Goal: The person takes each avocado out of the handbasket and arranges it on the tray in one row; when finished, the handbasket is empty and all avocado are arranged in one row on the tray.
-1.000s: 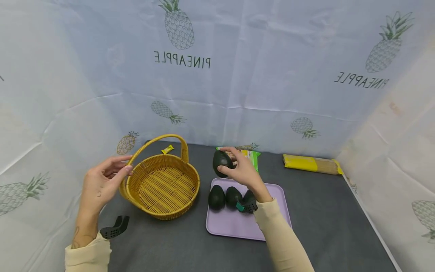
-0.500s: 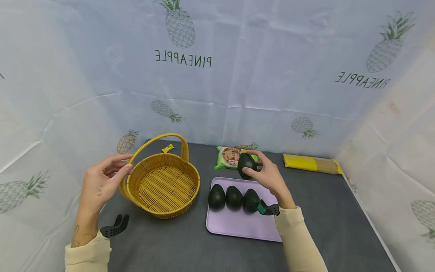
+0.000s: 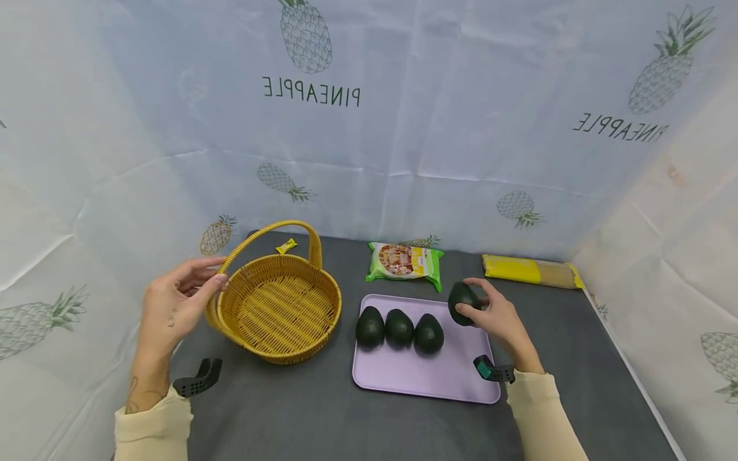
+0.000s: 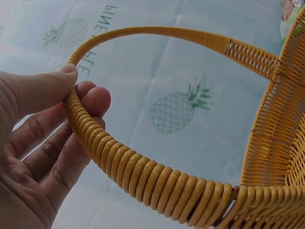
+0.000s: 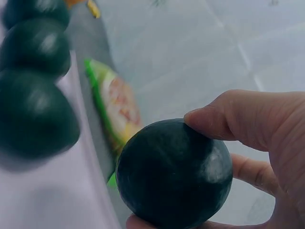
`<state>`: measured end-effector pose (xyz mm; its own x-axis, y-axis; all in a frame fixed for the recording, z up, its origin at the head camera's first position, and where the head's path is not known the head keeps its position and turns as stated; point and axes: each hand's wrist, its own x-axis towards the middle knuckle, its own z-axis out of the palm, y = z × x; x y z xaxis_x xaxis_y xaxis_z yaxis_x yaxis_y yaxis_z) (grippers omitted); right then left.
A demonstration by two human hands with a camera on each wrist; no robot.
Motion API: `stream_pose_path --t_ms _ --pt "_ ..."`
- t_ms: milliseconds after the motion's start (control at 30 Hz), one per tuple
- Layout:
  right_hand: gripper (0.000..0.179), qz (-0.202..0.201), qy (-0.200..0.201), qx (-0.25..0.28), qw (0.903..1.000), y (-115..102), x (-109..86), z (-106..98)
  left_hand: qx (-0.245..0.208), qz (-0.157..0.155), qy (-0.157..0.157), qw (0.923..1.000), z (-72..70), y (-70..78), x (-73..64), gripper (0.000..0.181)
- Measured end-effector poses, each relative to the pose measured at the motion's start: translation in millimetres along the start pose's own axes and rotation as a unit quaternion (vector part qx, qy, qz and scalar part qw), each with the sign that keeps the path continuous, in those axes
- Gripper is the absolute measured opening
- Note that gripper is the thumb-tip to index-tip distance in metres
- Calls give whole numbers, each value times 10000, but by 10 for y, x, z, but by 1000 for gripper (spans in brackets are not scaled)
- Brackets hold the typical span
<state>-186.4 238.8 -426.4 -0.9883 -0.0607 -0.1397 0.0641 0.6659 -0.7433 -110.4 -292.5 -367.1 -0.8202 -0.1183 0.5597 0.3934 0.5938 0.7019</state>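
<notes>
My left hand (image 3: 177,306) pinches the handle (image 4: 143,179) of a yellow woven basket (image 3: 282,355) between thumb and fingers, on the handle's left side. Nothing lies inside the basket. With thumb and fingertips, my right hand (image 3: 497,317) grips a dark green avocado (image 5: 174,174) above the right back part of a lilac tray (image 3: 398,378). Three more avocados stand in a row on that tray: a left avocado (image 3: 370,327), a middle avocado (image 3: 399,328) and a right avocado (image 3: 429,333). In the right wrist view the row appears blurred at the left.
Behind the tray lies a green and white food packet (image 3: 405,262). A long yellow packet (image 3: 532,271) rests at the back right. One small yellow wrapped piece (image 3: 286,246) sits behind the basket. Pineapple-printed cloth (image 3: 392,128) walls in the dark grey table (image 3: 277,416).
My right hand has carried its avocado rightward and lower, from in front of the food packet to over the tray's right side. The left hand stays on the basket handle.
</notes>
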Motion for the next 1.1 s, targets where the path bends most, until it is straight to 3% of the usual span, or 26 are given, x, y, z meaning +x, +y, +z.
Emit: stream_pose_path --t_ms 300,1100 --pt "67 276 -110 141 9995 366 -85 109 3 13 0 10000 6 11 10 31" --pt "61 314 -306 -125 9990 525 -44 421 84 -29 68 9999 22 25 -12 31"
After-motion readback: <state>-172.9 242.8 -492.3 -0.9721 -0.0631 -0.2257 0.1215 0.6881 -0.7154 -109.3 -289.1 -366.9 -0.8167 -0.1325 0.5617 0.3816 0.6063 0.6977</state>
